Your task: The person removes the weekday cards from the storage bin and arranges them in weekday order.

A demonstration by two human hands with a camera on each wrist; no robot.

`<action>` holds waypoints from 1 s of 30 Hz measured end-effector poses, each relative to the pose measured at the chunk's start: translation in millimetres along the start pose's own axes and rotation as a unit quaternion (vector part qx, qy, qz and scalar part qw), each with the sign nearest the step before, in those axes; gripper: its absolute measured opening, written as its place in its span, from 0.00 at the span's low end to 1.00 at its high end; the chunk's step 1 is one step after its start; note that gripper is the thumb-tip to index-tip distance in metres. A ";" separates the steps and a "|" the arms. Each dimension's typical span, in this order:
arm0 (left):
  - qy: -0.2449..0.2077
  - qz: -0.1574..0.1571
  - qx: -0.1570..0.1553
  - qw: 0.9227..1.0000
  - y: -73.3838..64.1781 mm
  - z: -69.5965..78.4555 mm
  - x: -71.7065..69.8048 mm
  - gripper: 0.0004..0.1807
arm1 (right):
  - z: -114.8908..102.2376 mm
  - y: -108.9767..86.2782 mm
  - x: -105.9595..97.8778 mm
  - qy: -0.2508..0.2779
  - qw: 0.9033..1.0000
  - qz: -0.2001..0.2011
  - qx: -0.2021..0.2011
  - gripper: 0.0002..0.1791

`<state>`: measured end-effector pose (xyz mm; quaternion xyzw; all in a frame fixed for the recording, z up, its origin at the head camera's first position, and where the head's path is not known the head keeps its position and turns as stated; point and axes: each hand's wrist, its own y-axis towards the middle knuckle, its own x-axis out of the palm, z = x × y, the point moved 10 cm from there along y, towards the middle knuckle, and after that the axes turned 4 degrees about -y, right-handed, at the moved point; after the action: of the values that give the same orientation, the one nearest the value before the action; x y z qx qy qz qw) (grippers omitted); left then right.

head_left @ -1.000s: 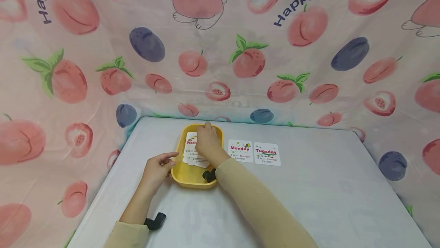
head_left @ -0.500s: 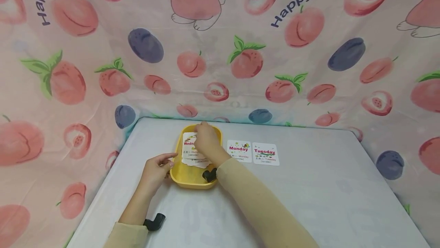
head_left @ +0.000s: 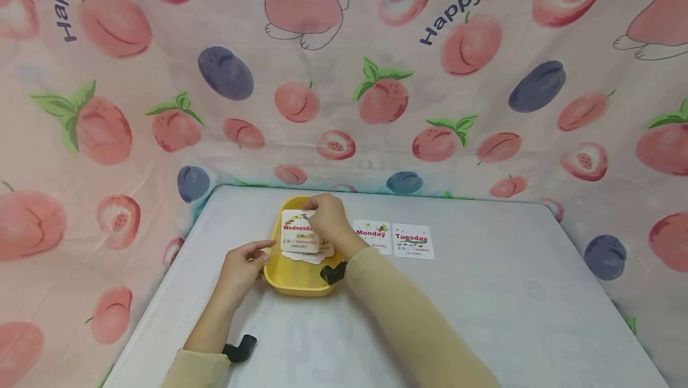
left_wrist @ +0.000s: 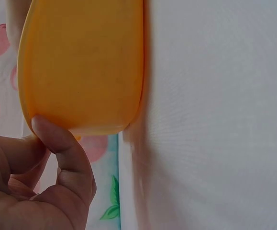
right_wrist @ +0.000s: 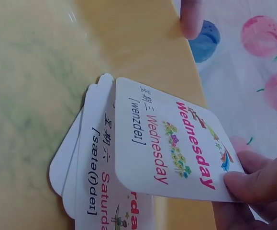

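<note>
Cards (right_wrist: 93, 167), white and round-cornered, lie piled inside a yellow plastic tray (head_left: 290, 277) towards the far left corner of the white desk (head_left: 484, 316). Tilted over them, a matching Wednesday card (right_wrist: 150, 139) is pinched by the right hand (head_left: 330, 219); the left hand (head_left: 239, 267) pinches the tray's left rim. Monday (head_left: 373, 233) and Tuesday (head_left: 412, 241) cards lie right of it.
</note>
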<state>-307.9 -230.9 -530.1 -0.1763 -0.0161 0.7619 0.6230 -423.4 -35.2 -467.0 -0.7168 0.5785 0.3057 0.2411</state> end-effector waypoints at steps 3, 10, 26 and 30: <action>0.002 0.000 0.000 1.000 -0.8 0.7 -0.2 0.19 | 3.1 -0.3 -2.3 0.014 1.000 0.004 0.003 0.24; 0.009 0.000 0.001 1.000 -2.6 2.0 -0.5 0.19 | 8.7 -3.6 -12.5 0.034 0.999 0.001 0.014 0.25; 0.012 0.004 -0.013 1.000 -4.1 0.6 -1.1 0.19 | 12.6 -13.0 -48.5 0.048 0.999 0.018 0.011 0.19; 0.013 0.003 -0.011 1.000 -3.2 0.3 0.2 0.19 | 18.0 -16.4 -56.8 0.051 0.998 0.017 0.021 0.19</action>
<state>-305.0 -229.9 -529.1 -0.1932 -0.0155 0.7610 0.6191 -418.4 19.7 -438.9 -0.7165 0.6084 0.2599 0.2212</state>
